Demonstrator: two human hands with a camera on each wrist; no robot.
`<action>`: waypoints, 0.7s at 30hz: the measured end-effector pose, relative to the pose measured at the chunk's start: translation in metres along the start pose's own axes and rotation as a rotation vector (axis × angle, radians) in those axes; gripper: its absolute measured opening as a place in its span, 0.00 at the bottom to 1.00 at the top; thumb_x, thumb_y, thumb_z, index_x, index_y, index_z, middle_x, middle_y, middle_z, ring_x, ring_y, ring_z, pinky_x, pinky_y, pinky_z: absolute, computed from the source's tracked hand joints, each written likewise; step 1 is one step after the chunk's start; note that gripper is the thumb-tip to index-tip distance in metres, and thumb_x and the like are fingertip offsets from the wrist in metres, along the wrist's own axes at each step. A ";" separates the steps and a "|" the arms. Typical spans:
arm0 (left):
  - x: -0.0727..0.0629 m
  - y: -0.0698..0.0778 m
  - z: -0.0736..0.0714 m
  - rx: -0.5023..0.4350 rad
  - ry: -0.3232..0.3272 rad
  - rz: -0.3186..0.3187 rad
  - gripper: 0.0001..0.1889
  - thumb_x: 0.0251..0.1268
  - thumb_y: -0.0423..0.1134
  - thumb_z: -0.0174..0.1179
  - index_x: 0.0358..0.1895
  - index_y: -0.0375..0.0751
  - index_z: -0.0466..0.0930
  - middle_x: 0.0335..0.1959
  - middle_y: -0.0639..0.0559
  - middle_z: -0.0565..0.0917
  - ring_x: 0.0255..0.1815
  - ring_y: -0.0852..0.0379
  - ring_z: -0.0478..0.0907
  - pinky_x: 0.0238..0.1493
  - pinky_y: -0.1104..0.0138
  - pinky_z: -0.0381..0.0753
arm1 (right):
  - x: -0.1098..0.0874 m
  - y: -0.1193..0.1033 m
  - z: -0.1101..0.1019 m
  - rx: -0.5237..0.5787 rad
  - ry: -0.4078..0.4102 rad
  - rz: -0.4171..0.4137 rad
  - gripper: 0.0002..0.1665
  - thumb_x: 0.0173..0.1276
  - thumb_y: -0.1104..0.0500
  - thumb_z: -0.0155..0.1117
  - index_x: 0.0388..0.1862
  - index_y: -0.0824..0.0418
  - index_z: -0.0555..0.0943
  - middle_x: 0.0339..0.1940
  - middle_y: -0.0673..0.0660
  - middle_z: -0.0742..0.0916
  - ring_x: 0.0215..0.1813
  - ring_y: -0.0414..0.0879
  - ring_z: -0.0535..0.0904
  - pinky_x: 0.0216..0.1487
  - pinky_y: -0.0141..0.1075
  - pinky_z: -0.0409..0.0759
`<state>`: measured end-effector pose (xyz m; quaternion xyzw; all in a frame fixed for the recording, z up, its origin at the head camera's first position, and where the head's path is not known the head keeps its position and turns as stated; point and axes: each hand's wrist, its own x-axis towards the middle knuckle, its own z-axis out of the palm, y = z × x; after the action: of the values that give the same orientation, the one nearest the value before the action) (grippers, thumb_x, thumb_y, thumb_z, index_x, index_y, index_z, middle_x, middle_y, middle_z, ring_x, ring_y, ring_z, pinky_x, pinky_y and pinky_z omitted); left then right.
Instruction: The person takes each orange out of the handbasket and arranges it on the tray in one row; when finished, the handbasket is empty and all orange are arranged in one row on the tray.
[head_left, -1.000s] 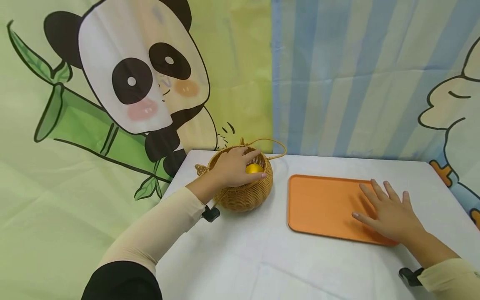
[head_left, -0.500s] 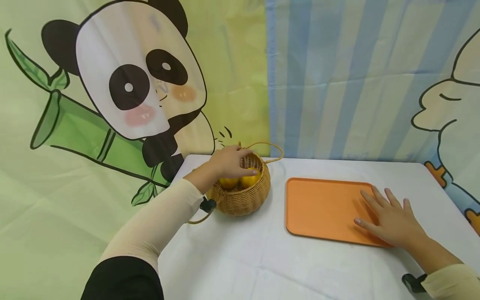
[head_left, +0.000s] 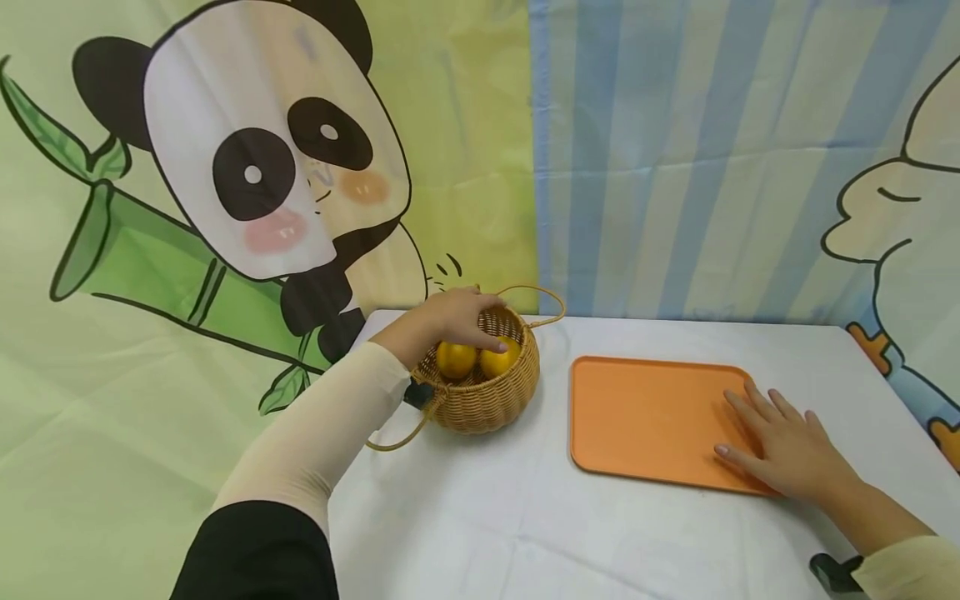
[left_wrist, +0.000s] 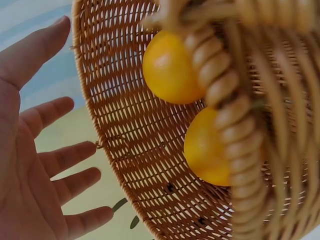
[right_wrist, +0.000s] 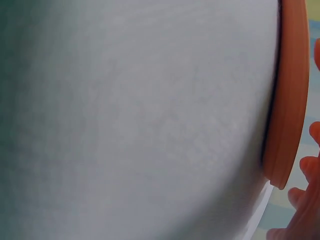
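Note:
Over the back left of a round wicker basket (head_left: 487, 408), my left hand (head_left: 453, 317) hovers with fingers loosely extended, holding nothing. Two smooth yellow-orange fruits, one on the left (head_left: 456, 360) and one on the right (head_left: 501, 360), lie inside the basket. In the left wrist view, the left hand (left_wrist: 30, 165) has its fingers spread beside the basket's rim (left_wrist: 92, 110), apart from the fruits. My right hand (head_left: 791, 450) is spread, palm down, over the right end of an orange tray (head_left: 652, 417); whether it touches the tray cannot be told.
Thin looped handles stick out from the basket, one at the back right (head_left: 551, 300) and one at the front left (head_left: 393, 446). A white cloth (head_left: 525, 517) covers the table. A printed curtain (head_left: 675, 167) stands close behind its back edge.
My left hand has shifted left and back over the basket, bringing a second fruit into view. The front handle now shows more. My right hand has barely moved; the head view shifted slightly.

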<state>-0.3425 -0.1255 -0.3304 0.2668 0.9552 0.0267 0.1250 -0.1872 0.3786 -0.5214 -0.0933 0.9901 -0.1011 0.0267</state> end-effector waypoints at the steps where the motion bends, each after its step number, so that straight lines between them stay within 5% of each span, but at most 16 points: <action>1: 0.001 0.000 -0.001 -0.013 -0.006 0.007 0.48 0.63 0.71 0.68 0.83 0.59 0.65 0.81 0.38 0.66 0.78 0.37 0.68 0.73 0.39 0.69 | 0.000 0.001 0.001 0.006 -0.008 0.002 0.64 0.72 0.20 0.55 0.89 0.60 0.53 0.86 0.76 0.51 0.79 0.84 0.48 0.67 0.86 0.41; 9: 0.012 -0.009 -0.006 -0.037 -0.010 0.032 0.43 0.62 0.65 0.72 0.79 0.55 0.72 0.66 0.48 0.81 0.67 0.46 0.76 0.68 0.48 0.75 | -0.003 0.005 0.009 -0.016 -0.022 -0.025 0.63 0.72 0.21 0.56 0.87 0.64 0.57 0.83 0.79 0.59 0.76 0.85 0.56 0.65 0.84 0.54; 21: 0.019 -0.014 -0.006 -0.120 -0.108 0.059 0.37 0.61 0.61 0.76 0.71 0.53 0.79 0.67 0.50 0.80 0.64 0.49 0.77 0.67 0.51 0.75 | -0.006 0.005 0.006 -0.042 -0.001 -0.062 0.59 0.74 0.26 0.60 0.85 0.66 0.61 0.82 0.78 0.63 0.75 0.83 0.59 0.66 0.80 0.60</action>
<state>-0.3670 -0.1276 -0.3309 0.2878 0.9356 0.0731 0.1911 -0.1821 0.3829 -0.5285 -0.1247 0.9886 -0.0810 0.0218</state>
